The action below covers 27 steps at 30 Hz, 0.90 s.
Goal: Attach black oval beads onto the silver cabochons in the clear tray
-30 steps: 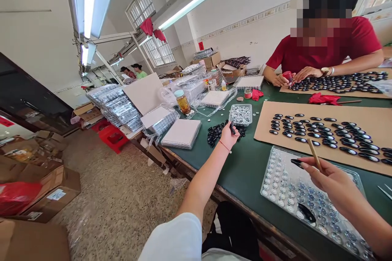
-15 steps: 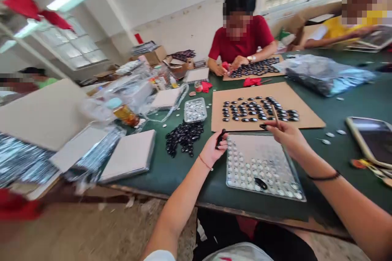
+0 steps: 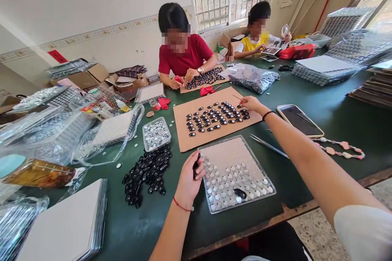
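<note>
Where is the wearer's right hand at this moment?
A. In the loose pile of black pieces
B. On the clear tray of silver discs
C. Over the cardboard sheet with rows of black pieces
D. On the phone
C: the right hand reaches out over the cardboard sheet, pinching a thin stick at the rows of black pieces.

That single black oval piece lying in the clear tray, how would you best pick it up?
Pinch the black oval piece across its narrow width, coming straight down from above. It lies flat on the clear tray with small studs close around it, so a sideways approach would likely bump them.
</note>
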### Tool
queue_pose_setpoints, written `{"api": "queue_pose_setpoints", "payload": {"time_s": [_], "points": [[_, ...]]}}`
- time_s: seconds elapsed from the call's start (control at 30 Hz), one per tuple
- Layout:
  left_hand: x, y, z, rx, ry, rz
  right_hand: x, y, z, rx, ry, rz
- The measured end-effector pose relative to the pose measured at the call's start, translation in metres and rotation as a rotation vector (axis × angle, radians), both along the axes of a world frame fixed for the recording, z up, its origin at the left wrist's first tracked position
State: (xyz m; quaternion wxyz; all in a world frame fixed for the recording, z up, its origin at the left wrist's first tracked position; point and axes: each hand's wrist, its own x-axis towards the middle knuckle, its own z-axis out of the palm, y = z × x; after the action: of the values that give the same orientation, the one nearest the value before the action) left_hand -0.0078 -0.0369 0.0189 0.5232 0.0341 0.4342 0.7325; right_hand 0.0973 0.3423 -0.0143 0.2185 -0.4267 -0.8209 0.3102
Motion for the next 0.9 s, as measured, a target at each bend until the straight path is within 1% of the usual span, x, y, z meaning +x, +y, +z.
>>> {"api": "queue_pose_setpoints", "payload": {"time_s": [0.1,0.17,0.27,0.37,0.43,0.5,0.57,0.63,0.7,0.77,0.83,0.9], "points": [[-0.001,0.001,0.000,-0.006,0.022,0.010,0.008,0.004,-0.005,-0.001,-0.054,0.013],[0.000,0.001,0.000,-0.017,0.037,0.002,0.012,0.002,-0.004,0.007,-0.065,0.009],[0.003,0.003,-0.001,-0.028,0.061,-0.017,0.014,-0.004,0.002,0.022,-0.050,-0.003],[0.003,0.005,-0.001,-0.019,0.075,-0.033,0.016,-0.020,0.013,0.057,0.007,-0.035],[0.001,0.006,-0.002,-0.010,0.083,-0.031,0.017,-0.040,0.019,0.078,0.061,-0.049],[0.000,0.007,-0.003,-0.002,0.094,-0.018,0.023,-0.069,0.022,0.083,0.114,-0.037],[-0.001,0.007,-0.004,0.000,0.108,-0.010,0.033,-0.106,0.023,0.064,0.174,0.024],[0.000,0.007,-0.005,0.001,0.128,-0.010,0.047,-0.144,0.023,0.011,0.261,0.150],[0.002,0.007,-0.005,0.003,0.152,-0.018,0.062,-0.178,0.023,-0.006,0.225,0.281],[0.004,0.008,-0.004,0.009,0.180,-0.031,0.075,-0.203,0.024,0.024,0.132,0.405],[0.006,0.008,-0.004,0.015,0.219,-0.046,0.084,-0.218,0.025,0.078,0.043,0.477],[0.008,0.008,-0.005,0.017,0.279,-0.048,0.088,-0.224,0.026,0.143,-0.028,0.509]]}}
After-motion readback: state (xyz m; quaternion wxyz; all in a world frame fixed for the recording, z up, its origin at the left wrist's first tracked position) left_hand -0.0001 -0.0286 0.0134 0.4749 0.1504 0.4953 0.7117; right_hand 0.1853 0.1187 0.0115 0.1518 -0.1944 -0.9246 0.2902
